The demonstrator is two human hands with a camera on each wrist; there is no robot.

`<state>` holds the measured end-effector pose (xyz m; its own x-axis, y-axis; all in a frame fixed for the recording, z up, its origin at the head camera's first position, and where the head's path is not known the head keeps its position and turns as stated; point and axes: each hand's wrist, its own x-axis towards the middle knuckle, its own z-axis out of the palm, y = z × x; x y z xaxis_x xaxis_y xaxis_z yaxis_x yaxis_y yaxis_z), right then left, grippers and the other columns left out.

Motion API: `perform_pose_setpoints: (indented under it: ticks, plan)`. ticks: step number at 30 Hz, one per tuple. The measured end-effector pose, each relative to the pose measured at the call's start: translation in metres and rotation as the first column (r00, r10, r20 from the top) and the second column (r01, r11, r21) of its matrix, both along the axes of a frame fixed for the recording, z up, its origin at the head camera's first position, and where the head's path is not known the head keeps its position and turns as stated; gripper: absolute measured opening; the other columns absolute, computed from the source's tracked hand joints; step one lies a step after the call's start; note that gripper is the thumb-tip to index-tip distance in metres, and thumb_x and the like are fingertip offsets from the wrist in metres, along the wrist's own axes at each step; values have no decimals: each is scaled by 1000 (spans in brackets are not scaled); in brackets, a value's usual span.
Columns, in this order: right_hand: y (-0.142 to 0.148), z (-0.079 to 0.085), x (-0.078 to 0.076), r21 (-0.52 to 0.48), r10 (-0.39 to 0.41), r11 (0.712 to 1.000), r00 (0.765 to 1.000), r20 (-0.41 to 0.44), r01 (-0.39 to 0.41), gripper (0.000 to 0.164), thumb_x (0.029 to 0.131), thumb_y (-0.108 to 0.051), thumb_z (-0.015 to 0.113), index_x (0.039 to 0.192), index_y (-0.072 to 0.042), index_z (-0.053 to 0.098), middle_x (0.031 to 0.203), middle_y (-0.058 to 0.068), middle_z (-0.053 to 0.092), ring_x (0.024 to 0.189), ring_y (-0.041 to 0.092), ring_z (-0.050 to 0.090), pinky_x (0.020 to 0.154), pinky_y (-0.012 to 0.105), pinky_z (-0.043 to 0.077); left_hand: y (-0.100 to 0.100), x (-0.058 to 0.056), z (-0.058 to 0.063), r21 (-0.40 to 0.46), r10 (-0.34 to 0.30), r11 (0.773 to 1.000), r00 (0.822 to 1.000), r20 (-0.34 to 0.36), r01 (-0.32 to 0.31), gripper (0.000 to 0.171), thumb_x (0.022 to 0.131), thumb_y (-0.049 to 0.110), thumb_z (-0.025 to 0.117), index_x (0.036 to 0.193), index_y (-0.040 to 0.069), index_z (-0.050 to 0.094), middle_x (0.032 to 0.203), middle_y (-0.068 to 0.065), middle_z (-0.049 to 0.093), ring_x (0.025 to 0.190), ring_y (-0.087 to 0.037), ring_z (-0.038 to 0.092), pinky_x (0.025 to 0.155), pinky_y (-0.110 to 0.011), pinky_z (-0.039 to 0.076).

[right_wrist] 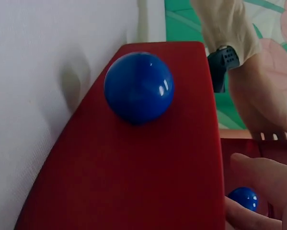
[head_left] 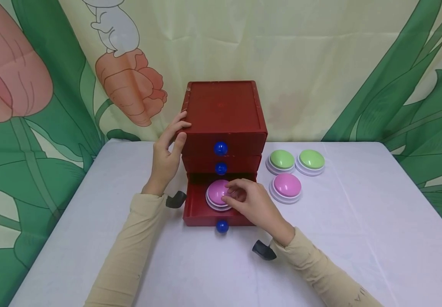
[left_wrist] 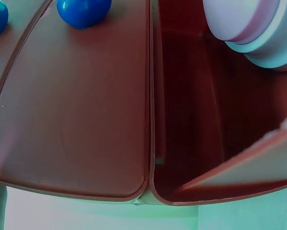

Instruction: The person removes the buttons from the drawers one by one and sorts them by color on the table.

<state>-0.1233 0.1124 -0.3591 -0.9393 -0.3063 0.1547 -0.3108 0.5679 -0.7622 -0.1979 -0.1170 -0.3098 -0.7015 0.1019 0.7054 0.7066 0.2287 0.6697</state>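
A small red drawer cabinet (head_left: 222, 106) with blue round knobs stands on the table, its bottom drawer (head_left: 195, 209) pulled out. Inside that drawer sits a pink push button (head_left: 217, 191) on a white base. My right hand (head_left: 253, 202) is at the button's right side, its bent thumb and fingertips spread apart and overlapping the dome's edge. At the cabinet's upper left front corner, my left hand (head_left: 167, 155) rests with fingers extended along the side. In the left wrist view the white base (left_wrist: 272, 45) shows inside the drawer; the right wrist view has the drawer front's blue knob (right_wrist: 138, 88) up close.
Right of the cabinet, two green push buttons (head_left: 282, 160) stand side by side, with another pink push button (head_left: 287, 186) in front of them. A white cloth (head_left: 359, 221) covers the table. Behind hangs a printed curtain (head_left: 297, 55). Each wrist carries a black camera mount (head_left: 264, 250).
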Motion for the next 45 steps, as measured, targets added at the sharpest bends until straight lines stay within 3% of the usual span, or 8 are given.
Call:
perform_pose_setpoints:
  ticks: [4,11,15,30,39,45]
  plan:
    - [-2,-3,-3,48,13,999,1000,-18,-12,44,83,-21,82,121,-4,68,105,8,68,88,20,62,73,27,55,1,0,0,-1,-3,1000,1000,6,3,28,102,12,52,124,-4,60,149,-17,49,142,-19,42,113,-36,40]
    - [-7,-8,-8,129,46,991,999,-9,-45,59,81,-24,83,131,-1,60,128,12,61,122,29,55,97,42,54,1,1,0,-4,2,1000,1000,13,-2,28,102,11,52,124,-4,60,149,-17,49,142,-19,42,113,-34,41]
    - [-9,-11,-11,165,72,984,997,-2,-71,65,81,-24,83,136,-1,56,134,14,58,128,30,51,102,43,50,0,2,0,-1,4,1000,1000,4,-4,27,102,10,52,123,-5,60,148,-18,49,142,-21,42,113,-32,40]
    - [-16,-14,-21,295,113,949,993,20,-114,71,81,-20,83,141,-2,51,140,17,55,132,35,48,109,47,44,1,4,2,-23,18,1000,1000,18,-18,28,101,8,52,125,-4,59,149,-17,48,143,-19,42,113,-35,41]
    - [-16,-14,-21,326,113,940,994,-3,-106,71,80,-18,84,141,-3,52,140,16,55,131,34,50,108,47,45,2,3,2,1,-4,1000,1000,7,4,27,101,6,52,124,-6,59,149,-19,48,142,-22,42,113,-33,40]
    - [-16,-15,-22,304,106,948,994,-29,-92,67,79,-20,85,137,-4,56,136,14,58,126,32,54,105,46,48,2,4,1,4,-2,1000,1000,7,2,26,101,5,52,123,-6,59,148,-19,48,142,-23,43,113,-33,41]
